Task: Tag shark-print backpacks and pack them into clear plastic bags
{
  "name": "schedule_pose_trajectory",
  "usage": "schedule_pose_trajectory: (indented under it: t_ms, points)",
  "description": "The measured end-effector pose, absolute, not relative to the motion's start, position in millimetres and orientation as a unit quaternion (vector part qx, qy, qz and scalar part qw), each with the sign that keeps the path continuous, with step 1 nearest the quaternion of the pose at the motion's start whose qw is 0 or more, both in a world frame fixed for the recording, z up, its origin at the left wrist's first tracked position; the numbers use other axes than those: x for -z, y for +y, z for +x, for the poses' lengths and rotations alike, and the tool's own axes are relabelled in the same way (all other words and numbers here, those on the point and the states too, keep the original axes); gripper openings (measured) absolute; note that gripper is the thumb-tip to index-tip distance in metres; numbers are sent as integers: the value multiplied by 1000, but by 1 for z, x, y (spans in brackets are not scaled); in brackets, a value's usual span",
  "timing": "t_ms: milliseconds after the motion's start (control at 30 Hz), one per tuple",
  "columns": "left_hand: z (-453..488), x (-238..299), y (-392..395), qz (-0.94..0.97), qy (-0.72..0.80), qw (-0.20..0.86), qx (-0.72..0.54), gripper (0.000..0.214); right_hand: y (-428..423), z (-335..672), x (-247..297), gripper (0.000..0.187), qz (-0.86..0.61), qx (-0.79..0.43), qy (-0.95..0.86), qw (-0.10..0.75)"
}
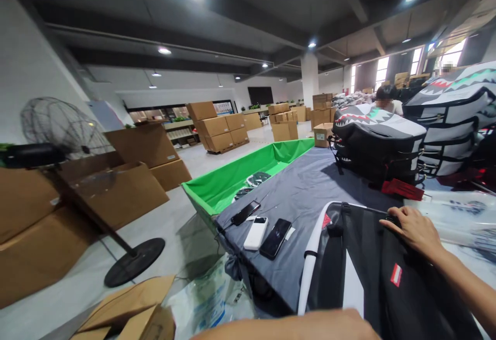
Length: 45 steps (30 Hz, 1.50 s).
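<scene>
A black and white backpack lies on the grey cloth-covered table in front of me. It has a small red and white label and a white strap along its left side. My right hand grips its far top edge, thumb and fingers closed on the dark fabric. Low in the view, my left hand reaches across the backpack's near part. Only its back and the forearm show; its fingers are hidden. To the left on the table lie a white power bank and a black phone.
Another dark phone lies near the table's left edge, beside a green fabric bin. Stacked shark-teeth backpacks and clear plastic bags are at the right. A standing fan and cardboard boxes stand left. A person is behind the backpacks.
</scene>
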<state>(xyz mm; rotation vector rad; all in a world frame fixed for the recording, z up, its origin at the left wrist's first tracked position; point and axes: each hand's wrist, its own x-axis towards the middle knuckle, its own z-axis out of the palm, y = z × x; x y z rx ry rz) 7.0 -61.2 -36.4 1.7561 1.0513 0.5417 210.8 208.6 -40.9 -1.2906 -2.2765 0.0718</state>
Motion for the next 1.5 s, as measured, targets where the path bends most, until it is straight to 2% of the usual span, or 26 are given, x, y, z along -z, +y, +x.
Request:
schedule_pose_trajectory:
  t_ms: [67,133,167,200,267,400,567,767,1000,1100,1267,1400,1500]
  points:
    - [-23,16,-34,715,502,395,-283,52,214,214,64,94,-490,39,-825,279]
    - [-47,6,16,682,602,206,-361,55,218,215,83,90,-471,55,-825,307]
    - [-55,6,44,666,626,128,-384,71,219,215,91,86,-445,55,-834,321]
    - [-61,9,71,657,642,99,-382,88,220,216,97,83,-416,52,-844,333]
    - [-66,23,116,665,653,109,-345,90,219,217,105,76,-378,40,-856,349]
    - [-59,49,144,709,617,123,-319,62,210,220,107,71,-396,65,-840,364]
    - [-53,49,134,743,595,94,-292,53,194,217,94,56,-423,100,-845,311]
    - [-40,48,116,745,603,35,-282,55,190,217,68,47,-395,86,-870,283]
    - [-36,104,39,748,589,-35,-304,46,136,234,109,35,-276,163,-877,359]
    - [-45,114,42,778,578,6,-245,40,135,239,126,37,-284,136,-892,323]
    - [-58,117,115,777,597,66,-191,27,190,222,142,40,-334,72,-910,235]
    - [-52,99,148,770,617,62,-150,31,223,208,149,41,-368,68,-898,229]
    - [-30,81,140,787,601,37,-135,52,229,204,154,40,-374,61,-894,238]
